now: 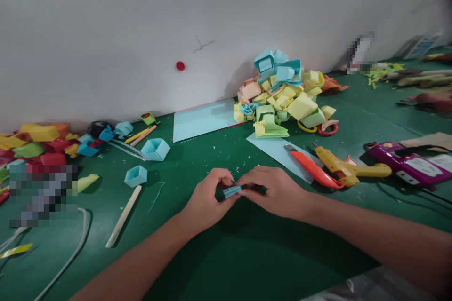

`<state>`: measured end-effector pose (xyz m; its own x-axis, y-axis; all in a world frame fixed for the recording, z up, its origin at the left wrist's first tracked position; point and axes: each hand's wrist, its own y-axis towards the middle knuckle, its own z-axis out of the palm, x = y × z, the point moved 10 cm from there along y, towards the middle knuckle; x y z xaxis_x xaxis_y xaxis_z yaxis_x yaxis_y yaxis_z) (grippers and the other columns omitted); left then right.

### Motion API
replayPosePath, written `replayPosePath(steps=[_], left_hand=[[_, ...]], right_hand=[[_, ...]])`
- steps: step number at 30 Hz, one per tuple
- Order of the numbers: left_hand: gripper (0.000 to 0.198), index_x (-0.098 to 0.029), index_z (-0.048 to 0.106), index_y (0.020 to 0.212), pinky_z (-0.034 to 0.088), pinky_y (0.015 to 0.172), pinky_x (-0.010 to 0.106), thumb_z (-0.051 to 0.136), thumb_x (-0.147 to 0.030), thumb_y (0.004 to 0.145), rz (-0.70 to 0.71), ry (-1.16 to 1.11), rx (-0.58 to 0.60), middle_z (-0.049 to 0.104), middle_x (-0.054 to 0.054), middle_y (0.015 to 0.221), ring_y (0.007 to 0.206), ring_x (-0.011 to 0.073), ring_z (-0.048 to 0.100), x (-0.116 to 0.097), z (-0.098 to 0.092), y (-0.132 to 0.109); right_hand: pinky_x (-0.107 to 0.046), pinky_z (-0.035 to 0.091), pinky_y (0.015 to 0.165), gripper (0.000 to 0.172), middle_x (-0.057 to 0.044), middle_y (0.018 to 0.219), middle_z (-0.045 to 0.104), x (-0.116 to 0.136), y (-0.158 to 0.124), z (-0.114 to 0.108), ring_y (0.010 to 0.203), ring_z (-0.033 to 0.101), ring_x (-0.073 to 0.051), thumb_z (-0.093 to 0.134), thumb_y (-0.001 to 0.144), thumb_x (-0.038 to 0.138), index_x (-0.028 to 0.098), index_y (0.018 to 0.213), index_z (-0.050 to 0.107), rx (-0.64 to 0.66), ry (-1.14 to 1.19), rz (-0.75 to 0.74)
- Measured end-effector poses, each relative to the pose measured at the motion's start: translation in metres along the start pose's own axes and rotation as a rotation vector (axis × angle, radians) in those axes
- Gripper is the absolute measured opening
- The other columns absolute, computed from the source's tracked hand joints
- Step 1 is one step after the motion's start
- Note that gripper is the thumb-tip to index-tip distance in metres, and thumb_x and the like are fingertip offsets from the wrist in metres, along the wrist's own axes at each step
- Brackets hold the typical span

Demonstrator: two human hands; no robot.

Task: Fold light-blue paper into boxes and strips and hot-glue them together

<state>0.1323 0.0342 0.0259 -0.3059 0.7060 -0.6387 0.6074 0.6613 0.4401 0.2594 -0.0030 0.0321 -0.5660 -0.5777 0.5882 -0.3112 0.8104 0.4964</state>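
Both hands meet over the green table around a small piece of folded blue paper (232, 191). My left hand (208, 197) is closed on its left side, thumb below and fingers curled above. Pinching the right end of the paper is my right hand (273, 190), its thumb and fingertips pressed together. Thin layered edges of the paper show between the hands; the rest is hidden by fingers. To the left stand two open blue paper boxes, a larger one (156, 149) and a smaller one (136, 176).
An orange utility knife (314, 167), a yellow glue gun (348, 164) and a purple power strip (406, 162) lie at right. A heap of folded paper pieces (282, 99) leans near the white wall (134, 47). A pale stick (123, 216) and white cable (83, 230) lie left.
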Motion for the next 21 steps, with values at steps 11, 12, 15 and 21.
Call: replayPosePath(steps=[11, 12, 15, 21], left_hand=[[0.018, -0.020, 0.066, 0.086, 0.046, 0.059, 0.023, 0.061, -0.030, 0.101, 0.257, 0.255, -0.050, 0.068, 0.000, 0.073, 0.068, 0.0135, 0.063, -0.031, -0.004, -0.004], [0.019, -0.020, 0.066, 0.087, 0.047, 0.060, 0.023, 0.060, -0.031, 0.101, 0.278, 0.267, -0.047, 0.068, 0.000, 0.073, 0.069, 0.0139, 0.064, -0.033, -0.003, -0.004], [0.015, -0.021, 0.068, 0.091, 0.050, 0.064, 0.023, 0.062, -0.031, 0.101, 0.240, 0.261, 0.009, 0.073, 0.000, 0.079, 0.073, 0.0140, 0.067, -0.027, 0.001, -0.002], [0.020, -0.021, 0.070, 0.093, 0.051, 0.063, 0.024, 0.057, -0.033, 0.103, 0.173, 0.261, 0.036, 0.075, 0.000, 0.082, 0.073, 0.0143, 0.069, -0.018, -0.002, 0.001]], right_hand=[[-0.030, 0.047, 0.067, 0.012, -0.004, 0.085, 0.075, 0.008, 0.001, -0.001, 0.077, 0.067, -0.019, 0.066, 0.093, 0.023, 0.019, 0.103, 0.070, 0.073, -0.177, -0.100], [-0.031, 0.046, 0.068, 0.011, -0.004, 0.086, 0.075, 0.010, 0.001, 0.001, 0.078, 0.067, -0.019, 0.063, 0.094, 0.023, 0.019, 0.102, 0.070, 0.093, -0.191, -0.128], [-0.032, 0.045, 0.070, 0.015, -0.005, 0.086, 0.075, 0.014, 0.001, 0.004, 0.077, 0.064, -0.019, 0.054, 0.101, 0.022, 0.019, 0.099, 0.070, 0.121, -0.232, -0.205], [-0.033, 0.043, 0.071, 0.020, -0.004, 0.085, 0.074, 0.011, 0.004, 0.004, 0.075, 0.063, -0.019, 0.051, 0.104, 0.024, 0.019, 0.099, 0.070, 0.112, -0.259, -0.212]])
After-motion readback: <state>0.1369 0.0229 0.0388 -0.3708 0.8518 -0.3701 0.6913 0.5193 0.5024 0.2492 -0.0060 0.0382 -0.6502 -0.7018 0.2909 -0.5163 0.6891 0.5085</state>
